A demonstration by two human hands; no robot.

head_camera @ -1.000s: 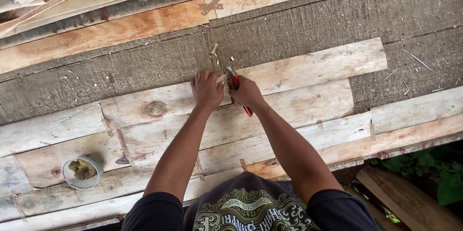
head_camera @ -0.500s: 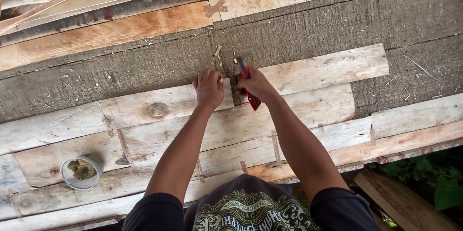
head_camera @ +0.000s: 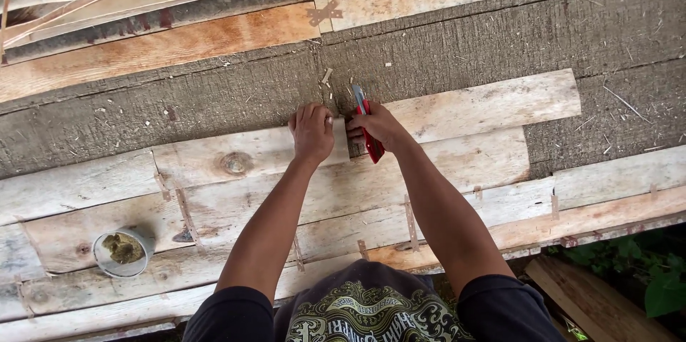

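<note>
**Two hands at a plank joint, red-handled cutter in the right**

Head view: the right hand (head_camera: 376,127) is closed in a firm grip around a red-handled utility knife (head_camera: 366,130), whose grey blade end points toward the far side, over the rough dark-grey board (head_camera: 214,95). The red handle sticks out below the fist, toward the near side. Just to its left, the left hand (head_camera: 312,131) lies palm down with fingers curled, pressing on the end of a pale wooden plank (head_camera: 243,160) (a dark knot shows further left on it). The two hands sit just beside each other, with a small pale piece (head_camera: 341,140) between them; what it is cannot be told. Wood chips (head_camera: 327,76) lie scattered just beyond the blade. Well apart, near left, a small round tin (head_camera: 123,250) holding brownish matter rests on the planks.
</note>
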